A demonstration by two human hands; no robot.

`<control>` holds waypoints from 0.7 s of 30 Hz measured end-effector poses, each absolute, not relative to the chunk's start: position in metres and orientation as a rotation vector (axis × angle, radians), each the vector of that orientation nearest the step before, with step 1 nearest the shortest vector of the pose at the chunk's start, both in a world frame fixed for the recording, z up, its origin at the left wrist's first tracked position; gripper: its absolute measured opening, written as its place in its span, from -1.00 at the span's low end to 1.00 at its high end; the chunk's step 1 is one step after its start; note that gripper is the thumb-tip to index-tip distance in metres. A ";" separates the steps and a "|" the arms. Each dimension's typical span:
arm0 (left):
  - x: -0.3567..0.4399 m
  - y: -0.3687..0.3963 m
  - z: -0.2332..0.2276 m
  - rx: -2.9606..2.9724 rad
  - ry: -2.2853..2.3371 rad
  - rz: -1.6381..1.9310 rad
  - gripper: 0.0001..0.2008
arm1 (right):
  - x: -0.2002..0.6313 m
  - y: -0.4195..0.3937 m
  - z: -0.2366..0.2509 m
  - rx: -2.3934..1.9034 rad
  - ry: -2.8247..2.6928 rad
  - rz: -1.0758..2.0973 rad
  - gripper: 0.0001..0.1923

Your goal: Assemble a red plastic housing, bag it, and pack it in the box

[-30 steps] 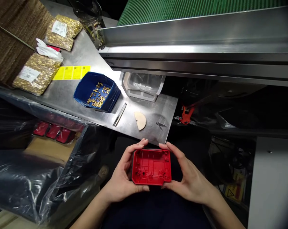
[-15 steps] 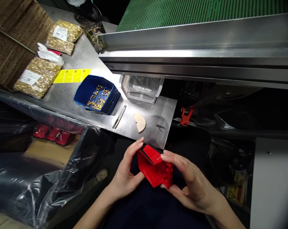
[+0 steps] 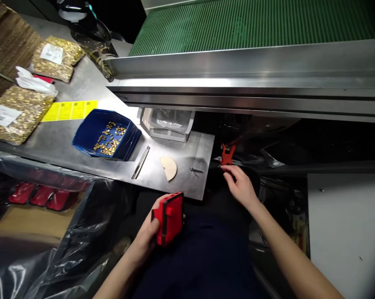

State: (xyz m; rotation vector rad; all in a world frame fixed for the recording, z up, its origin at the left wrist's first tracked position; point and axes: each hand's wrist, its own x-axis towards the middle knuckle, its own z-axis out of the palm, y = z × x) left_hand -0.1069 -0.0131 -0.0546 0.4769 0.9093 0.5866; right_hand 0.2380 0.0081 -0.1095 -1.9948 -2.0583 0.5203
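My left hand is closed around a red plastic housing with black edging, held upright over my lap. Its flat outer side now faces right, and my fingers behind it are mostly hidden. Out past the bench corner, my right hand reaches forward with fingers slightly bent and thumb a little apart; I see nothing in it. Its fingertips are right at the lower end of an orange-handled tool, and whether they touch it is unclear. A half-round tan disc and a small nail clipper-like tool lie on the bench.
On the metal bench stand a blue bin with small brass pieces and a grey bin. A box cutter lies near the front edge. Left below is a plastic-lined box with red parts. A green ribbed conveyor runs behind.
My right hand has let go of the red housing and moved forward to the orange tool. My left hand has turned the housing and shifted it left. The view has swung right.
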 end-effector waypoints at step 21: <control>-0.138 -0.020 -0.060 0.514 1.276 0.332 -0.47 | 0.215 0.011 -0.042 -1.374 -2.994 1.242 -0.75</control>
